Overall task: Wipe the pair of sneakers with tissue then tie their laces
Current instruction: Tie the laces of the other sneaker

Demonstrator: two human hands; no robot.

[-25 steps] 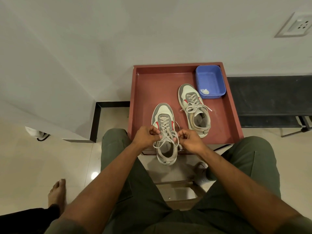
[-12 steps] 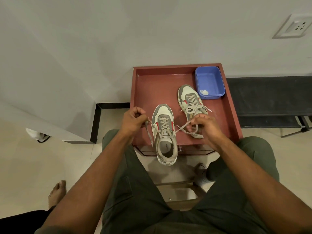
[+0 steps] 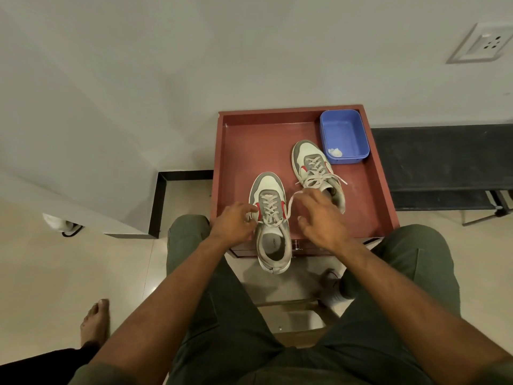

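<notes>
Right now both forearms reach forward from the lap toward the near sneaker (image 3: 271, 223), which sits at the near edge of the red tray (image 3: 244, 151), heel overhanging toward 6 o'clock, toe pointing 12. Left hand (image 3: 232, 224) at the sneaker's 9 o'clock side, knuckles up, fingers curled in, pinching the left lace end against the shoe's collar. Right hand (image 3: 322, 218) at the sneaker's 3 o'clock, palm down, wrist angled in, fingers loosely fanned; the right lace (image 3: 291, 202) loops up toward its fingertips, can't tell whether it is pinched or just draped. Knot on the near sneaker not tied, laces crossed only.

Far sneaker (image 3: 316, 170) lies at 1 o'clock from the near one, toe toward 11, laces loose and splayed to both sides; the right hand overlaps its heel end. Blue tub (image 3: 344, 136) in the tray's far right corner, at 1 o'clock from the far sneaker, just beside its toe, with a crumpled tissue (image 3: 335, 152) in its near left corner. Bare foot (image 3: 94, 323) on the floor at 8 o'clock. Wall socket (image 3: 480, 44) at 2 o'clock.
</notes>
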